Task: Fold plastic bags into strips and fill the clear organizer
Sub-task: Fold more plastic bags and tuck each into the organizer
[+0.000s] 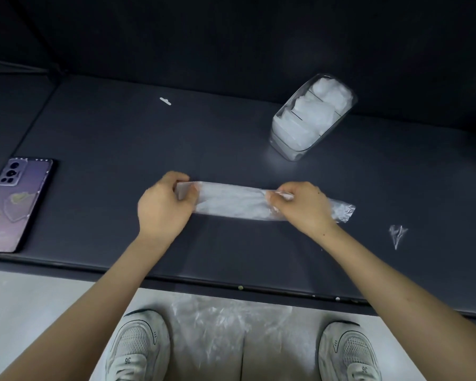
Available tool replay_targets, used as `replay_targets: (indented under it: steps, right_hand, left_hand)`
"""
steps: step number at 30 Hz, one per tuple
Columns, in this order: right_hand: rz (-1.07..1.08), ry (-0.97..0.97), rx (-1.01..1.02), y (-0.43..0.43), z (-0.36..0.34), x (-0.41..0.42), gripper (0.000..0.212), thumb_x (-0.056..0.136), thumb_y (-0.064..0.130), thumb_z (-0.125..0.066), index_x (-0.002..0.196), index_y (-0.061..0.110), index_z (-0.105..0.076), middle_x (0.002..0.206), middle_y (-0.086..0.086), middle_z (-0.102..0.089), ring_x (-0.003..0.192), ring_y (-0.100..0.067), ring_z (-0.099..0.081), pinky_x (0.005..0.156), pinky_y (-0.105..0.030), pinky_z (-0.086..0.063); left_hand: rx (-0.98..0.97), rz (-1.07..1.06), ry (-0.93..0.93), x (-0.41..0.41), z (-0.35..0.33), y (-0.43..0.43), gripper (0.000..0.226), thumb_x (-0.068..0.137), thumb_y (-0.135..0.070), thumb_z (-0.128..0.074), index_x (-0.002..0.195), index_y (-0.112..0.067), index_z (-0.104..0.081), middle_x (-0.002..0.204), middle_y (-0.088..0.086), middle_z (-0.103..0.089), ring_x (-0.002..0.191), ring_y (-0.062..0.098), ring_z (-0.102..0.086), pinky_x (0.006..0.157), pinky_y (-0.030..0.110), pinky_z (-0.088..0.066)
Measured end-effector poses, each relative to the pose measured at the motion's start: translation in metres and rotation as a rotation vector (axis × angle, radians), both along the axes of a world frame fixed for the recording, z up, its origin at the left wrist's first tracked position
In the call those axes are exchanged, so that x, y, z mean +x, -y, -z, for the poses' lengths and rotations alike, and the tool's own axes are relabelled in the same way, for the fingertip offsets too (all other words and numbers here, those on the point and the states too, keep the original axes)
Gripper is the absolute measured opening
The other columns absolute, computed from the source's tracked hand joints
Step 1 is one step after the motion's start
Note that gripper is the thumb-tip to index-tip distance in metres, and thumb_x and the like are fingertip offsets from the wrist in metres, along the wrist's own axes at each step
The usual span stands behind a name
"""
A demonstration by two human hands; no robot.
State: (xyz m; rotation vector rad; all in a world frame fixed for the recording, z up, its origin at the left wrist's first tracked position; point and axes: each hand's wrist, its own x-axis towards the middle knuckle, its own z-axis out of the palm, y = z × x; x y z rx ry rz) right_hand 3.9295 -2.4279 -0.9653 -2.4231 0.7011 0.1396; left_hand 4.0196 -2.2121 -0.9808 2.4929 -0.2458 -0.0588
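bag strip (231,205) lay mid-frame on surface (107,133) | your left hand (164,206) pinched its left end, right hand (300,206) pinched right of middle | film looked light, limp, slippery: grip ends, keep taut | organizer (285,141) upper right

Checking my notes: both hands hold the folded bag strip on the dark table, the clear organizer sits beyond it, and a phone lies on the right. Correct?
Not quite: the head view shows the phone on the left. The left hand and right hand do hold the bag strip, with the clear organizer beyond it.
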Motion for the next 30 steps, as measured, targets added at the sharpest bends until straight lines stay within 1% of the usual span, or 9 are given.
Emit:
replay_targets:
  steps: [4,6,10,13,15,17,19,23,30]
  right_hand:
    - [0.008,-0.012,-0.018,-0.001,0.0,0.001,0.026,0.092,0.042,-0.057,0.084,0.022,-0.07,0.091,0.0,-0.071,0.095,-0.022,-0.061,0.071,-0.029,-0.04]
    - [0.013,-0.01,-0.022,-0.002,0.0,0.0,0.026,0.092,0.043,-0.056,0.084,0.022,-0.07,0.091,0.001,-0.071,0.096,-0.022,-0.061,0.073,-0.03,-0.042]
    - [0.007,-0.024,-0.026,-0.001,0.001,-0.001,0.027,0.092,0.04,-0.055,0.081,0.02,-0.069,0.085,0.003,-0.07,0.093,-0.021,-0.062,0.073,-0.031,-0.044]
    - [0.016,-0.01,0.066,0.005,0.0,-0.004,0.019,0.089,0.037,-0.059,0.078,0.023,-0.068,0.079,0.008,-0.069,0.089,-0.016,-0.064,0.081,-0.033,-0.049]
    - [0.078,0.11,0.093,0.004,-0.002,-0.008,0.013,0.087,0.028,-0.061,0.096,0.023,-0.068,0.084,0.008,-0.067,0.093,-0.018,-0.064,0.086,-0.032,-0.049]
    - [0.029,0.368,-0.199,-0.004,-0.004,-0.011,0.028,0.086,0.021,-0.057,0.111,0.013,-0.068,0.098,-0.002,-0.069,0.093,-0.025,-0.064,0.086,-0.031,-0.047]
    - [-0.177,0.463,-0.459,-0.02,0.001,-0.009,0.038,0.085,0.018,-0.049,0.116,0.005,-0.066,0.114,-0.012,-0.068,0.102,-0.032,-0.064,0.094,-0.038,-0.047]
    - [-0.483,0.157,-0.474,-0.045,0.035,-0.005,0.051,0.094,0.029,-0.031,0.133,0.006,-0.055,0.141,-0.012,-0.052,0.133,-0.027,-0.046,0.114,-0.05,-0.028]
    - [-0.306,-0.071,-0.469,0.031,0.045,-0.058,0.06,0.099,0.044,-0.013,0.151,0.016,-0.026,0.157,0.0,-0.025,0.147,-0.022,-0.018,0.118,-0.046,-0.002]
  left_hand:
    - [0.184,0.302,0.509,-0.019,0.003,0.003,0.041,0.089,-0.029,-0.05,0.119,-0.004,-0.062,0.123,0.019,-0.061,0.114,0.038,-0.055,0.1,0.049,-0.038]
    - [0.23,0.447,0.405,-0.028,0.014,0.013,0.048,0.096,-0.032,-0.042,0.133,-0.004,-0.055,0.14,0.022,-0.05,0.131,0.041,-0.044,0.113,0.052,-0.028]
    - [0.409,0.451,0.13,-0.031,0.036,0.022,0.064,0.098,-0.051,-0.018,0.15,-0.017,-0.031,0.156,0.023,-0.022,0.146,0.041,-0.014,0.12,0.051,-0.006]
    - [0.421,0.453,0.132,-0.029,0.04,0.022,0.068,0.095,-0.057,-0.012,0.152,-0.022,-0.023,0.159,0.018,-0.014,0.148,0.036,-0.007,0.119,0.043,0.006]
    - [0.414,0.453,0.142,-0.029,0.039,0.023,0.068,0.095,-0.057,-0.013,0.152,-0.023,-0.024,0.159,0.017,-0.015,0.148,0.035,-0.007,0.119,0.043,0.006]
    - [0.406,0.449,0.145,-0.029,0.04,0.023,0.067,0.095,-0.057,-0.016,0.151,-0.024,-0.027,0.158,0.018,-0.018,0.148,0.035,-0.01,0.119,0.044,0.003]
    - [0.393,0.445,0.157,-0.029,0.041,0.023,0.065,0.095,-0.057,-0.02,0.15,-0.024,-0.03,0.157,0.018,-0.022,0.147,0.036,-0.014,0.119,0.044,0.0]
    - [0.374,0.447,0.155,-0.029,0.042,0.022,0.066,0.093,-0.059,-0.022,0.15,-0.027,-0.028,0.158,0.017,-0.02,0.148,0.033,-0.011,0.12,0.044,0.0]
    - [0.413,0.448,0.16,-0.029,0.042,0.021,0.067,0.093,-0.06,-0.018,0.152,-0.028,-0.025,0.16,0.016,-0.017,0.148,0.034,-0.009,0.12,0.043,0.003]
